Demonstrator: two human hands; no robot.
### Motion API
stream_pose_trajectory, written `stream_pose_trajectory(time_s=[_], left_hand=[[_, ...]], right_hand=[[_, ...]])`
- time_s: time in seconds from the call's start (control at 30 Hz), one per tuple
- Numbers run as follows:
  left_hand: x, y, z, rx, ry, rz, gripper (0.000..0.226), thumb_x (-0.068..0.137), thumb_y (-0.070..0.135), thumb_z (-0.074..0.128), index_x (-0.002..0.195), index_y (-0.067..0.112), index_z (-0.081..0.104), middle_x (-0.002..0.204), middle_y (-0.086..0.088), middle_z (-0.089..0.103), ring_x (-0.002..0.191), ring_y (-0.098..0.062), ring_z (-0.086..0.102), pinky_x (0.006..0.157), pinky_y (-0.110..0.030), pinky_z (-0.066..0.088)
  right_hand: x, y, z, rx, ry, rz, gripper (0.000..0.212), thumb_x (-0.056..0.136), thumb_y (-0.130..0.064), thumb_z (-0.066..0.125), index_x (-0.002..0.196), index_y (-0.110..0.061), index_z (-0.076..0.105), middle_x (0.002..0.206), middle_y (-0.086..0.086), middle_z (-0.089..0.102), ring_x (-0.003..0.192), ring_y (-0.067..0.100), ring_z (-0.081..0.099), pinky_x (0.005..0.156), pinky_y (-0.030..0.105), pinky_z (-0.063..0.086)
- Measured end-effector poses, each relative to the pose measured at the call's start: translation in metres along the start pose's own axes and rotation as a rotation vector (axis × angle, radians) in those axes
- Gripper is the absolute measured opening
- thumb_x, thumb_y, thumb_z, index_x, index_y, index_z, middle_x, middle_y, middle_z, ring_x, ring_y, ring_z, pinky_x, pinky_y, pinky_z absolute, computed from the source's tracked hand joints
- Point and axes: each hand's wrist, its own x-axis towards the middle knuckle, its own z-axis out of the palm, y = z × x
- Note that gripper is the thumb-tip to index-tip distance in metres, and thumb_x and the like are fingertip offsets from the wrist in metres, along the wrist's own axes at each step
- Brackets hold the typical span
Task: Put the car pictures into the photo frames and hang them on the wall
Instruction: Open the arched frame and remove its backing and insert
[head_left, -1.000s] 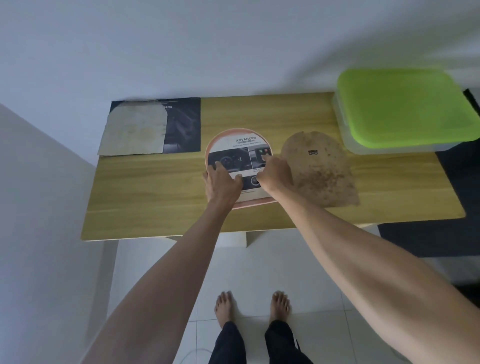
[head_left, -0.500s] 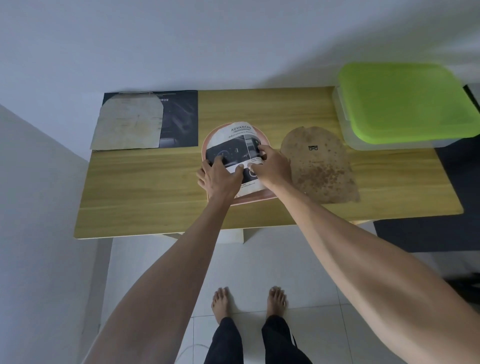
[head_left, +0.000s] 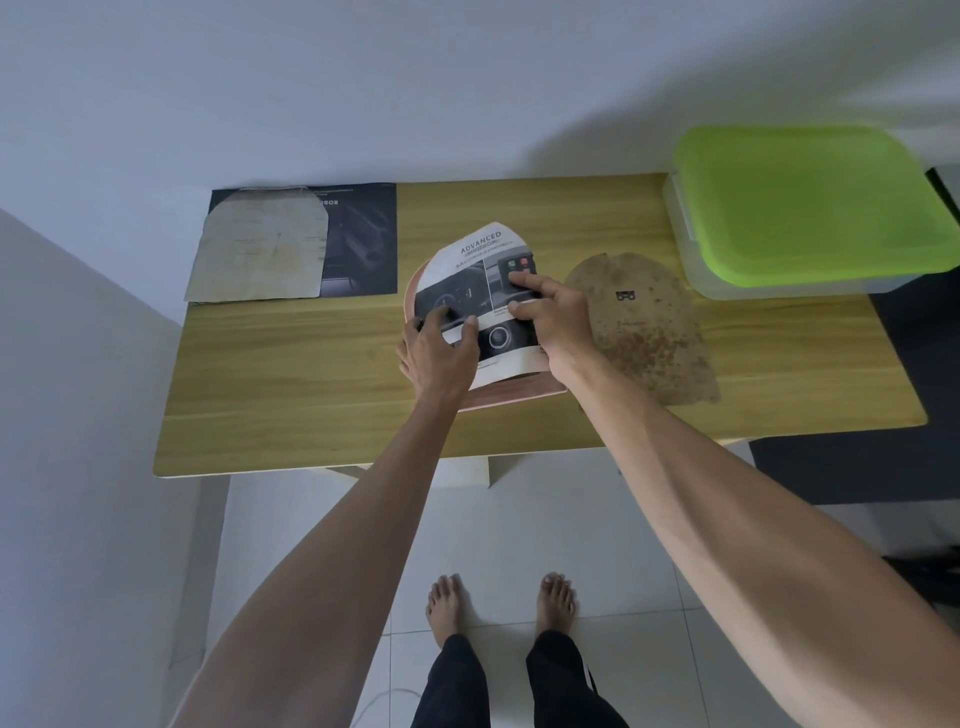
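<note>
Head view looks down on a wooden surface (head_left: 291, 374) set against a white wall. Near its middle lies an arch-topped photo frame (head_left: 511, 395) with a pinkish rim, and a car picture (head_left: 480, 275) headed "ADVANCED" lies on it, turned askew so its top pokes past the frame's rim. The left hand (head_left: 439, 345) rests on the picture's lower left part, fingers (head_left: 470, 325) spread and pressing down. The right hand (head_left: 558, 319) lies on the picture's right side, fingers slightly curled with the tips pressing on the paper. Just right of the frame lies a stained brown backing board (head_left: 649, 332), touching the right hand's edge. Left of the frame, well apart, a pale backing board (head_left: 260, 254) lies over a dark car picture (head_left: 363, 239). Far right of the frame sits a clear box with a green lid (head_left: 810, 208).
</note>
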Motion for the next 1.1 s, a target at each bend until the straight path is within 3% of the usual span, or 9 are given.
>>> stream_pose_trajectory(time_s=[0.13,0.3,0.4,0.53,0.6,0.7,0.83,0.97,1.1], left_hand=[[-0.002,0.003,-0.006,-0.083,0.005,0.021,0.065,0.087,0.066,0.053,0.145,0.037,0.045,0.143,-0.001,0.053,0.132,-0.028,0.046,0.111,-0.053,0.036],[-0.002,0.004,-0.015,-0.273,-0.023,0.017,0.071,0.066,0.076,0.069,0.129,0.049,0.052,0.115,0.02,0.067,0.107,-0.013,0.066,0.096,-0.049,0.053],[0.001,0.003,-0.019,-0.444,-0.025,0.019,0.066,0.056,0.06,0.087,0.116,0.048,0.06,0.117,0.02,0.066,0.105,-0.014,0.068,0.088,-0.044,0.059],[0.002,0.004,-0.026,-0.577,-0.04,0.001,0.056,0.054,0.036,0.093,0.1,0.051,0.067,0.126,-0.003,0.067,0.103,-0.024,0.071,0.083,-0.045,0.062],[0.003,0.005,-0.031,-0.644,-0.056,-0.067,0.049,0.061,0.018,0.089,0.099,0.042,0.071,0.124,-0.009,0.068,0.099,-0.029,0.073,0.077,-0.042,0.063],[0.003,0.005,-0.034,-0.692,-0.122,-0.135,0.047,0.075,-0.004,0.077,0.116,0.017,0.069,0.115,-0.014,0.069,0.095,-0.03,0.072,0.074,-0.035,0.062],[0.003,0.012,-0.033,-0.63,-0.193,-0.103,0.051,0.079,-0.01,0.072,0.126,0.008,0.063,0.116,-0.01,0.065,0.096,-0.028,0.07,0.078,-0.037,0.062],[0.001,0.022,-0.025,-0.579,-0.255,-0.014,0.057,0.074,-0.012,0.072,0.123,0.014,0.06,0.112,-0.004,0.064,0.101,-0.028,0.068,0.085,-0.048,0.06],[-0.014,0.035,-0.004,-0.493,-0.361,0.063,0.07,0.076,-0.01,0.074,0.14,0.008,0.05,0.114,-0.004,0.06,0.103,-0.028,0.068,0.083,-0.044,0.061]], right_hand=[[-0.004,-0.01,-0.004,0.11,-0.011,0.026,0.048,0.079,0.014,0.063,0.118,-0.012,0.074,0.101,0.008,0.075,0.075,0.022,0.074,0.069,0.035,0.063],[-0.007,-0.016,-0.01,0.16,0.004,0.031,0.048,0.076,0.014,0.063,0.113,-0.014,0.076,0.102,0.009,0.076,0.078,0.024,0.075,0.069,0.036,0.063],[-0.007,-0.015,-0.013,0.121,0.02,0.022,0.05,0.077,0.015,0.062,0.115,-0.014,0.075,0.103,0.009,0.075,0.082,0.025,0.074,0.066,0.031,0.061],[-0.008,-0.008,-0.018,0.087,0.039,0.006,0.054,0.079,0.017,0.06,0.119,-0.018,0.072,0.106,0.007,0.073,0.086,0.025,0.073,0.064,0.029,0.06],[-0.009,-0.006,-0.022,0.064,0.046,-0.015,0.057,0.08,0.019,0.058,0.123,-0.016,0.07,0.103,0.005,0.072,0.083,0.019,0.071,0.062,0.025,0.058],[-0.01,-0.003,-0.028,-0.026,0.048,-0.051,0.062,0.078,0.021,0.058,0.131,-0.012,0.066,0.104,0.002,0.071,0.084,0.011,0.068,0.061,0.016,0.055],[-0.014,-0.003,-0.037,-0.105,0.077,-0.073,0.067,0.078,0.021,0.058,0.136,-0.011,0.061,0.108,0.001,0.067,0.085,0.006,0.066,0.058,0.01,0.051],[-0.019,-0.003,-0.05,-0.148,0.153,-0.091,0.068,0.077,0.019,0.06,0.137,-0.013,0.06,0.114,0.005,0.069,0.085,0.008,0.067,0.059,0.018,0.055],[-0.027,-0.002,-0.081,-0.204,0.241,-0.106,0.069,0.075,0.018,0.058,0.136,-0.014,0.061,0.111,0.001,0.069,0.086,0.01,0.067,0.061,0.021,0.056]])
